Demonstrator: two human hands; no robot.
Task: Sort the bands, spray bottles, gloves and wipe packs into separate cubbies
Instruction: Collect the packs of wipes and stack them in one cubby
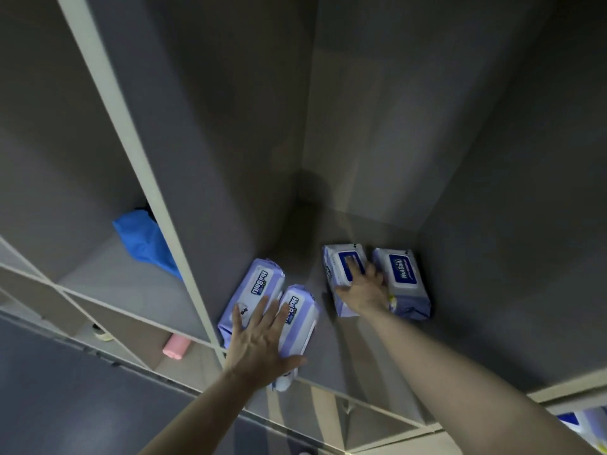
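Here, four lilac-and-white soft plastic wipe packs lie on the floor of one grey cubby (361, 349) in the lower centre of the frame. The left hand (262, 339) rests flat, fingers straight and spread, across the front left pair: the outer left wipe pack (253, 290), lying against the cubby's left wall, and the inner left wipe pack (300, 318) just beside it, whose near end overhangs the front edge of the shelf. The thumb presses the near side of that inner pack. The right hand (364, 289) reaches deeper into the cubby, with extended fingers laid on the white lid label of the rear middle wipe pack (341, 267); it grasps nothing. Touching that pack on the right, the rear right wipe pack (402, 280) lies close to the cubby's right wall. In the neighbouring cubby at left of frame lies a crumpled blue glove (144, 241), partly hidden by the white divider (131, 142). Lower left, a cubby below contains a pink cylindrical item (176, 346), and another holds a small dark-and-pale object (101, 332) too blurred to identify.
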